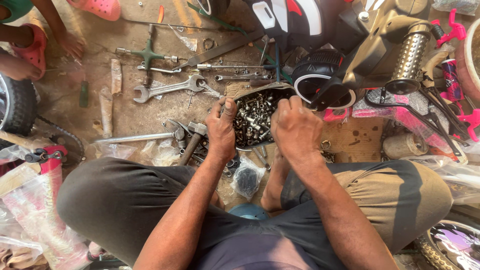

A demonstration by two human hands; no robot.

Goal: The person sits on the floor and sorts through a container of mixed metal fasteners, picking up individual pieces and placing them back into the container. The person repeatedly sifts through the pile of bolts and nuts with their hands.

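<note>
Crossed legs (150,200) lowest in view, seated on the floor (140,110). Could tip the tray of nuts and bolts (255,117), scattering them among wrenches (167,89) and hammers (187,142). Left hand (221,129) gripping tray's near edge, thumb inside. Right hand (296,127) curled over the rim, fingers bent; anything pinched, impossible to tell.
</note>
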